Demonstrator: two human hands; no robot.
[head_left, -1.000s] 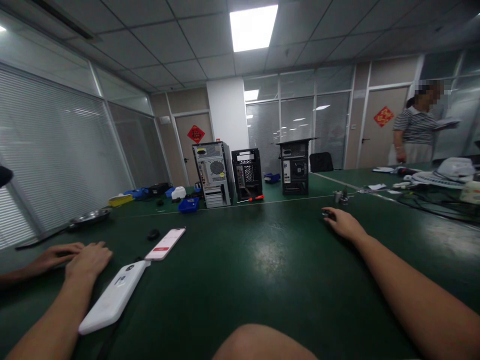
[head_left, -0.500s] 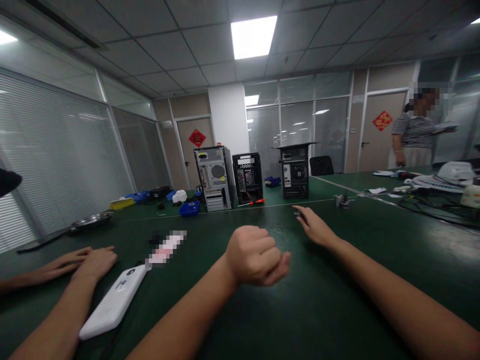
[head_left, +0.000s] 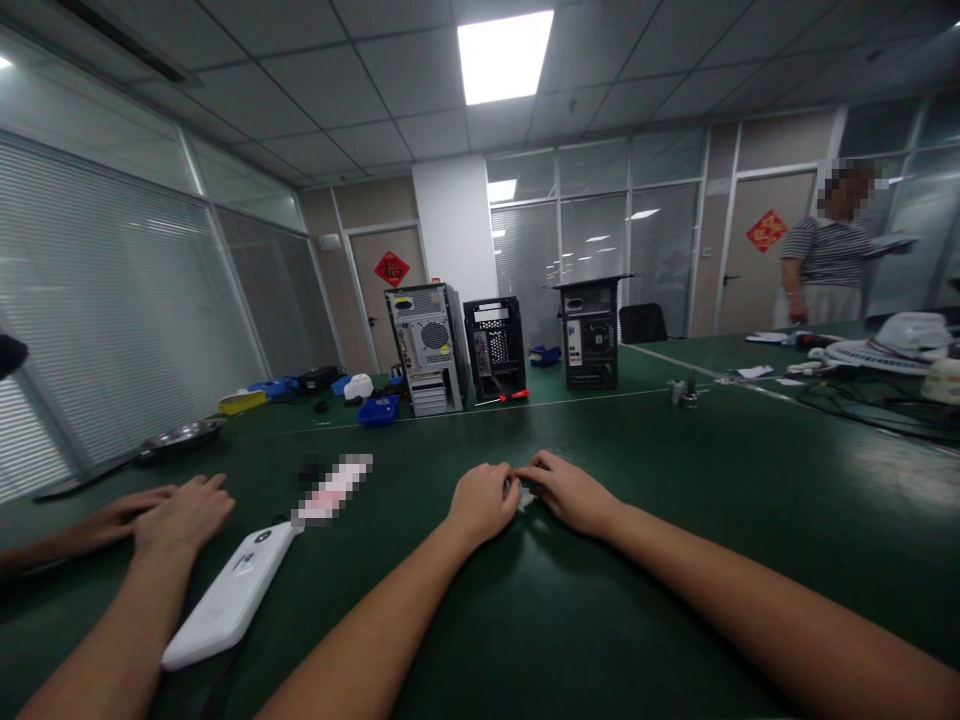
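Over the green tabletop, my left hand [head_left: 484,503] and my right hand [head_left: 576,495] have come together with their fingertips meeting. Both are closed, with the fingers bent inward. Between them, below the fingertips, shows a small pale, shiny thing [head_left: 526,497]; its kind is too small to make out. The right fingers lie against it. What the left fingers pinch, if anything, is hidden. Past the hands, a screwdriver [head_left: 514,396] with a red handle lies by the computer cases.
Three computer cases [head_left: 431,345] stand at the back of the green table [head_left: 675,560]. At left, another person's hands [head_left: 184,515] rest near a white device [head_left: 232,598]. Small metal parts [head_left: 684,393], cables [head_left: 862,400] and a blue tray [head_left: 379,410] lie farther off. A person [head_left: 825,260] stands at right.
My left hand has turned from a raised fist and lowered. My right hand has moved left and toward me, bringing a small thing to the left hand.
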